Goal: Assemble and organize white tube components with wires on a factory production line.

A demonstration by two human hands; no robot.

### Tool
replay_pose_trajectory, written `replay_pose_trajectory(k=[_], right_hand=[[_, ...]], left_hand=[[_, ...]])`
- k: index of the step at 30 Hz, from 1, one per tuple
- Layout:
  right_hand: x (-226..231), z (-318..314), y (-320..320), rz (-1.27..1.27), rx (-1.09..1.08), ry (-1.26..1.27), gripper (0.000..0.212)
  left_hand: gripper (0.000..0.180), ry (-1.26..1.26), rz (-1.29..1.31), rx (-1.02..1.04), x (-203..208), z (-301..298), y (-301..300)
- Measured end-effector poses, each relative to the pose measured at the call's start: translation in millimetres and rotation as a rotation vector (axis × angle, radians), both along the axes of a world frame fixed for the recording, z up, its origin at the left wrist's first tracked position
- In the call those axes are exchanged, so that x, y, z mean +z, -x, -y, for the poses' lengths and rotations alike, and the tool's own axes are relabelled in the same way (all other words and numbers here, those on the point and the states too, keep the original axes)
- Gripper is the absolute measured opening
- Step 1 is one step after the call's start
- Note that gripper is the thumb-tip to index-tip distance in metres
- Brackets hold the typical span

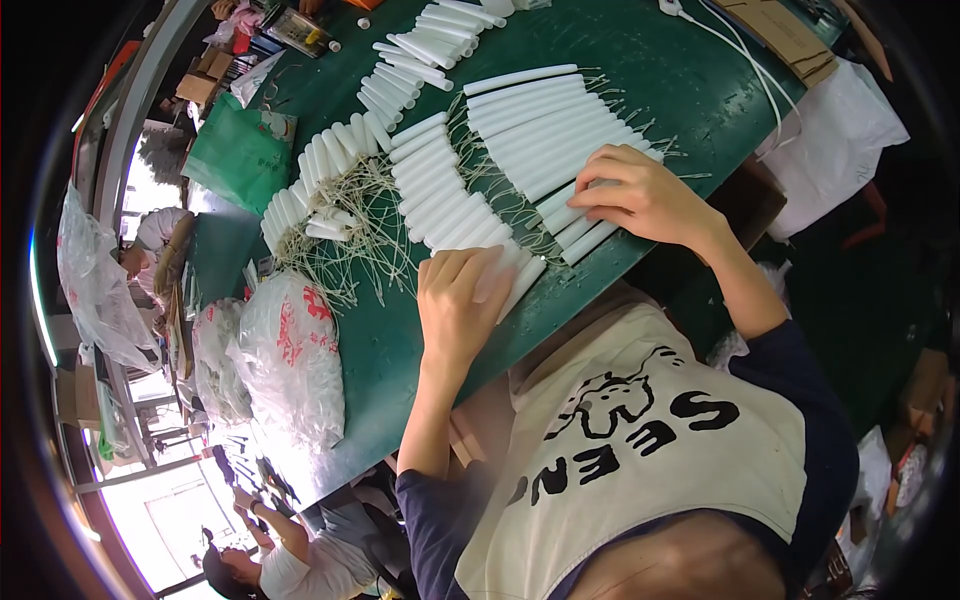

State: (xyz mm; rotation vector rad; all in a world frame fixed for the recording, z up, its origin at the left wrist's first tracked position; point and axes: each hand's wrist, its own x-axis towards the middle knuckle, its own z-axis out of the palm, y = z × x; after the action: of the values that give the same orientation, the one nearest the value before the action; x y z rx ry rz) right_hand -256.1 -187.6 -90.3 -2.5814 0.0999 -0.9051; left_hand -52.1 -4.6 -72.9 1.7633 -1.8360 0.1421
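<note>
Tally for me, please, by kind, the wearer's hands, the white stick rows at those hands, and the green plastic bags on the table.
Left hand and right hand: 2
Row of shorter white sticks and row of longer white sticks: 2
Green plastic bag: 1
Total: 5

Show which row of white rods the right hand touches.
The rightmost row; the right hand is at its near end, the left hand at the neighbouring row's.
</note>
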Motion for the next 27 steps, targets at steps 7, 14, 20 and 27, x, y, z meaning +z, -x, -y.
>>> replay_pose_trajectory(k=[7, 14, 20, 27], right_hand=[[10, -5, 10, -0.115, -0.033, 0.046, 0.066], [0, 4, 6, -0.068, -0.040, 0.103, 0.063], [1, 0, 3, -0.090, -0.049, 0.102, 0.062], [15, -5, 0, -0.094, -0.038, 0.070, 0.071]], left_hand=[[0.088, -0.102, 0.023, -0.015, 10, -11, 3], [0.101, -0.199, 0.060, 0.004, -1, -20, -2], [0.087, -0.257, 0.119, -0.019, 3, -19, -3], [0.068, -0.019, 0.138, 0.181, 33, -15, -45]])
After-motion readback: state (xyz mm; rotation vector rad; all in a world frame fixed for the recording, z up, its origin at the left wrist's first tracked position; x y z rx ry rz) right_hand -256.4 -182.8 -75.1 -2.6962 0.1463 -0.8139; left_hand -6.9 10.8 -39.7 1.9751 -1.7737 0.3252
